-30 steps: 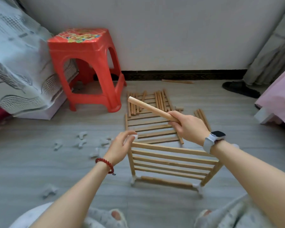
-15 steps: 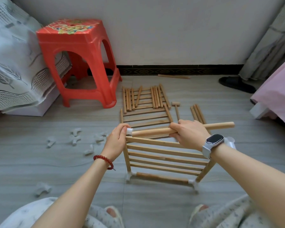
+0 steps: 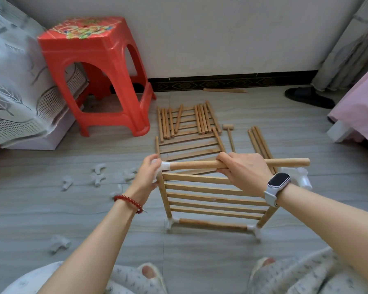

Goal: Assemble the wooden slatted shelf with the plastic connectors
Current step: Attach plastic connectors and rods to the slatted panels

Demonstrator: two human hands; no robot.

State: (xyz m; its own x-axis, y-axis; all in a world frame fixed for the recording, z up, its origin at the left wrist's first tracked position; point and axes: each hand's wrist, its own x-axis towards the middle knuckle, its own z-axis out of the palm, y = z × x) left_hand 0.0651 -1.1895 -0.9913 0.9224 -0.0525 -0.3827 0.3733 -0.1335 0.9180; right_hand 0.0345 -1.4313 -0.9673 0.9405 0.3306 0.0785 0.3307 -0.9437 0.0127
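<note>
Smooth round dowel point(image 3: 196, 164) in white connector point(image 3: 165, 166)

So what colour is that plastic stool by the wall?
The plastic stool is red, seen in the head view.

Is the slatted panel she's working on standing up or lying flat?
Standing up. The slatted panel rests on its bottom connectors, its top edge level with the dowel in her right hand.

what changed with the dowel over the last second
The right hand swung the dowel from slanting up-left to level, its left end now in the white connector gripped by the left hand. The slatted panel stays upright.
</note>
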